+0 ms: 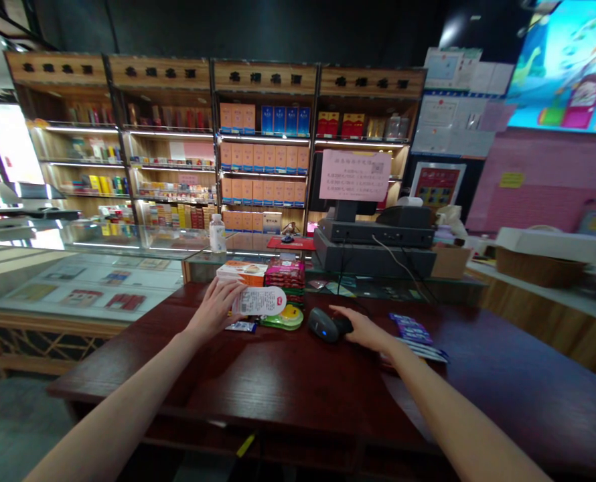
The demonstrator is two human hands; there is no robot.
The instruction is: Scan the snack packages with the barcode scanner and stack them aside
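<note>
My left hand (pixel 218 302) holds a flat white package (pixel 262 301) with printed text, a rounded right end and a small red logo. Its fingers wrap over the package's left end. My right hand (pixel 361 328) grips a black barcode scanner (pixel 324 325), whose blue light is lit and whose head points left. Beneath the white package, similar green and yellow packages (pixel 286 317) lie on the dark red desk (pixel 278 381). Behind them are an orange and white box (pixel 242 271) and a stack of magenta packets (pixel 284 269). A small blue packet (pixel 241 327) lies below my left hand.
Purple packets (pixel 411 329) lie beside my right forearm. A register (pixel 373 248) with a pink sign (pixel 355 175) stands behind the scanner. A white bottle (pixel 217 234) is on the glass counter (pixel 147 239). Stocked shelves (pixel 262 157) line the back wall.
</note>
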